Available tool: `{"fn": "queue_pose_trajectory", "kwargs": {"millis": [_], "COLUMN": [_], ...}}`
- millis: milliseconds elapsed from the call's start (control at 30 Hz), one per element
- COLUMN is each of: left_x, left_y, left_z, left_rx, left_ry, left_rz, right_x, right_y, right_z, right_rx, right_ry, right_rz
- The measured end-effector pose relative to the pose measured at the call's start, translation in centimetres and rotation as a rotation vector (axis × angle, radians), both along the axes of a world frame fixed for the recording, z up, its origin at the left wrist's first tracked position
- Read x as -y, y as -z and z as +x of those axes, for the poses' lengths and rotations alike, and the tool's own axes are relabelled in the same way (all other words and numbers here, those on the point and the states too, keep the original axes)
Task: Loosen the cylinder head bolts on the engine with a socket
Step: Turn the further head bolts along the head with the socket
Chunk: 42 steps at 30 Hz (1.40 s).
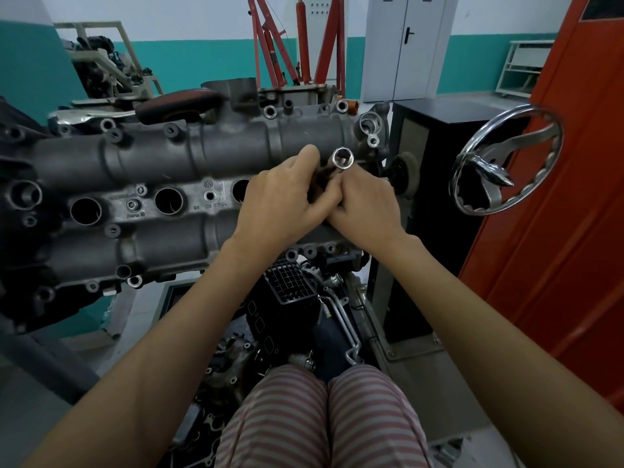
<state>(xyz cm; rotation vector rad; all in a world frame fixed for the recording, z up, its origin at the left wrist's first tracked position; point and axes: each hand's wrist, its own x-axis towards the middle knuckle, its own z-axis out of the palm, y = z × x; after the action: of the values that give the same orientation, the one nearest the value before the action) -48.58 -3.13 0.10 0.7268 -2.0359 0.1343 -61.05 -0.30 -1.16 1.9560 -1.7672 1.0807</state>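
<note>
A workshop with teal-and-white walls and a red hoist at 12 o'clock holds the engine [175, 184] on a stand. Both hands meet at centre: the left hand [283, 197] and right hand [366, 204] curl round a tool whose socket [343, 158] points up, off any bolt. By my judgement, loosening has not begun; the tool is only being readied.

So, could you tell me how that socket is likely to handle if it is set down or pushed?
The socket looks like polished metal, so probably rigid and slippery. Being round, it would likely roll on the engine.
</note>
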Motion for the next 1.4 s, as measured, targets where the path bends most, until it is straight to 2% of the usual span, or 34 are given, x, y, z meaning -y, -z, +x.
{"fn": "queue_pose_trajectory", "kwargs": {"millis": [400,700,1100,1400], "left_x": [0.53,-0.08,0.43,-0.04], "left_y": [0.15,0.05,0.18,0.06], "left_z": [0.07,0.02,0.04,0.00], "left_rx": [-0.021,-0.025,-0.005,-0.011], "left_ry": [0.005,0.032,0.004,-0.005], "left_rz": [-0.009,0.001,-0.013,-0.003], "right_x": [0.13,-0.03,0.21,0.09], "right_y": [0.32,0.20,0.26,0.20], "right_z": [-0.02,0.25,-0.01,0.17], "right_rx": [-0.056,0.040,-0.034,-0.017], "right_ry": [0.005,-0.036,0.022,0.025], "right_rz": [-0.052,-0.077,-0.021,-0.043]}}
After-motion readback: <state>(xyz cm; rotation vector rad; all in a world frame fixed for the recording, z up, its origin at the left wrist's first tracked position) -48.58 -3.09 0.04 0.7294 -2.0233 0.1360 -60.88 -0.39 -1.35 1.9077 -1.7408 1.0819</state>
